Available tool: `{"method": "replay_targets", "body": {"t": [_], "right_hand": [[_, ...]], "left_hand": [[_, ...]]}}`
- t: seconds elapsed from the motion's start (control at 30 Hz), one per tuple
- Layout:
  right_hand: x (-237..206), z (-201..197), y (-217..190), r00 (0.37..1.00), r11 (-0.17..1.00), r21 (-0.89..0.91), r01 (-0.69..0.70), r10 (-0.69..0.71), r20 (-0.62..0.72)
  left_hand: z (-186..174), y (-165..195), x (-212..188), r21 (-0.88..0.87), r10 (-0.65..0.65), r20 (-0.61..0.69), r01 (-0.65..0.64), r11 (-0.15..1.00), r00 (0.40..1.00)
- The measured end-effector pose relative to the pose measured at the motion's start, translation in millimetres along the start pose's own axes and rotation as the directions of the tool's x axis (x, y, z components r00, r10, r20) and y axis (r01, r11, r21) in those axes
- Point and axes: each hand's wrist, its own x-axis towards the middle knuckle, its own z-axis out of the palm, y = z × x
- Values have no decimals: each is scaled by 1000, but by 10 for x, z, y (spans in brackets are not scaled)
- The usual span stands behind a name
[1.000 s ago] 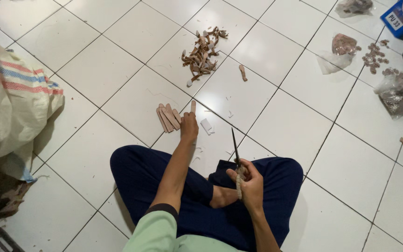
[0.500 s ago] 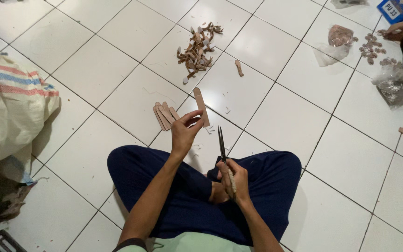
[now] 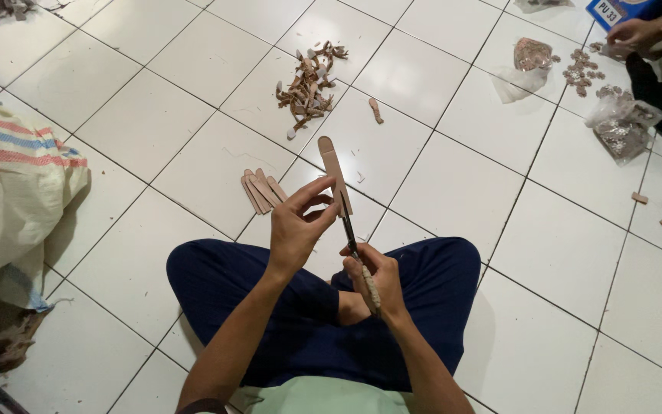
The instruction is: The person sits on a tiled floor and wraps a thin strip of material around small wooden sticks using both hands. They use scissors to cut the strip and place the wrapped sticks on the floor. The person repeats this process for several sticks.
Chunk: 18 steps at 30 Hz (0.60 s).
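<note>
Two hands trim one brown strip.
Left hand [image 3: 296, 230] pinches the strip [image 3: 335, 172]; right hand [image 3: 373, 280] clenches the knife [image 3: 350, 234], which next needs steady pressure toward 12 o'clock.

Co-worker's hands [image 3: 641, 32] cut off top-right

A large woven sack [image 3: 9, 192], off-white with red and blue stripes, slumps on the tiled floor [image 3: 155, 115] at the left edge. At the top right corner a blue box [image 3: 614, 11] with a white label [image 3: 608, 11] sits partly out of view. Near it lie clear plastic bags: one [image 3: 526, 61] holding brownish pieces, another [image 3: 622, 126], crumpled, farther right, and a third [image 3: 539, 4] at the top edge.
</note>
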Motion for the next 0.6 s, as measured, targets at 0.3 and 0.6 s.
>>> {"method": "replay_targets", "body": {"t": [0.3, 0.6], "right_hand": [[-55, 1, 32, 1000, 997, 70, -15, 16, -25], [-95, 54, 126, 995, 999, 14, 47, -45, -83]], "left_hand": [[21, 82, -54, 45, -4, 40, 2, 999, 999], [11, 171, -58, -32, 15, 47, -14, 999, 999]]}}
